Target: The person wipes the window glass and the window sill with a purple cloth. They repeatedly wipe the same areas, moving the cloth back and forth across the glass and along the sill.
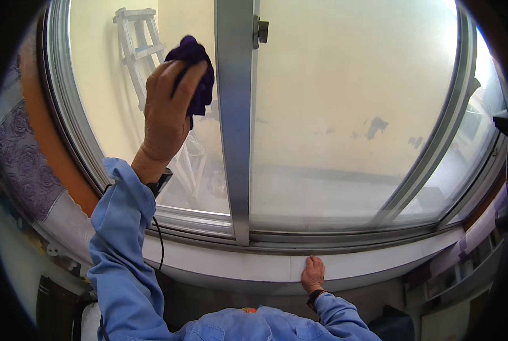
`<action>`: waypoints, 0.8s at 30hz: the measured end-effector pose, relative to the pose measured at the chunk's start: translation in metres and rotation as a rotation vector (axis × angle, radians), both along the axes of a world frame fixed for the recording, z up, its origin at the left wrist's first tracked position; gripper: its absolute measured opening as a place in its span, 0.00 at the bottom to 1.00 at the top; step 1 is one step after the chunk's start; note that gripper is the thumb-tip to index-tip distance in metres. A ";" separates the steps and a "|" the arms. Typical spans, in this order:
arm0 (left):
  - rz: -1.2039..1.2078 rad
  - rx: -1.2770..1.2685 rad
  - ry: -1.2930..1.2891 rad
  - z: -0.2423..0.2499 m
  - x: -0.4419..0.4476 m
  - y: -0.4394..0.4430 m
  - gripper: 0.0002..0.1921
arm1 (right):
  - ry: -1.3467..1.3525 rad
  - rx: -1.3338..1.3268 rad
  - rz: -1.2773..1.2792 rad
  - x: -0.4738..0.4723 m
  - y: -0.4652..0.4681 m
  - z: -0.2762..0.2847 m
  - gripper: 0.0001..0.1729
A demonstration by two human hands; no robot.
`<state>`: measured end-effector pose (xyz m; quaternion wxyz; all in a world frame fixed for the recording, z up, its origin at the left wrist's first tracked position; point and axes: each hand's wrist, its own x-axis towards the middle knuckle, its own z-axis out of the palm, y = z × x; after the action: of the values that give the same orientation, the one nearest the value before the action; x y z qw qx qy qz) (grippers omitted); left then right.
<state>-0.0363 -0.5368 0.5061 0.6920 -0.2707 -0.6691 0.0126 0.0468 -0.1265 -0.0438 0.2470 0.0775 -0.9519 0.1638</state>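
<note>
My left hand point(166, 106) is raised in front of the left window pane point(109, 85), gripping a bunched dark purple cloth point(200, 89). The cloth is close to the upright metal frame bar point(236, 128) between the panes; whether it touches the glass I cannot tell. My right hand point(313, 273) rests on the white windowsill point(364, 262), fingers toward the window, with nothing seen in it. A window latch point(261, 32) sits high on the frame, beside the hazy right pane point(343, 106).
Behind the glass, a wooden stepladder point(139, 51) stands by a pale yellow wall with dark patches. A purple rose-patterned curtain point(28, 157) hangs at the left, another curtain point(454, 260) at the right. A black cable point(162, 243) hangs beside my left sleeve.
</note>
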 end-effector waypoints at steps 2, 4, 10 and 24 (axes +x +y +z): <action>-0.088 -0.025 0.013 -0.002 -0.001 0.016 0.26 | 0.005 -0.006 0.006 0.001 0.001 -0.001 0.25; -0.130 -0.162 -0.029 -0.015 -0.006 0.040 0.23 | -0.005 -0.014 0.008 0.001 0.001 -0.002 0.25; 0.140 -0.575 -0.311 -0.094 -0.013 0.121 0.20 | -0.001 -0.020 0.015 0.002 0.003 0.001 0.25; 0.357 -0.199 -0.026 -0.091 -0.036 0.163 0.23 | 0.078 -0.017 0.011 0.004 0.003 0.005 0.25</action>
<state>-0.0723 -0.3734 0.4155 0.6400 -0.2148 -0.7108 0.1977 0.0507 -0.1235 -0.0388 0.2836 0.0869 -0.9397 0.1701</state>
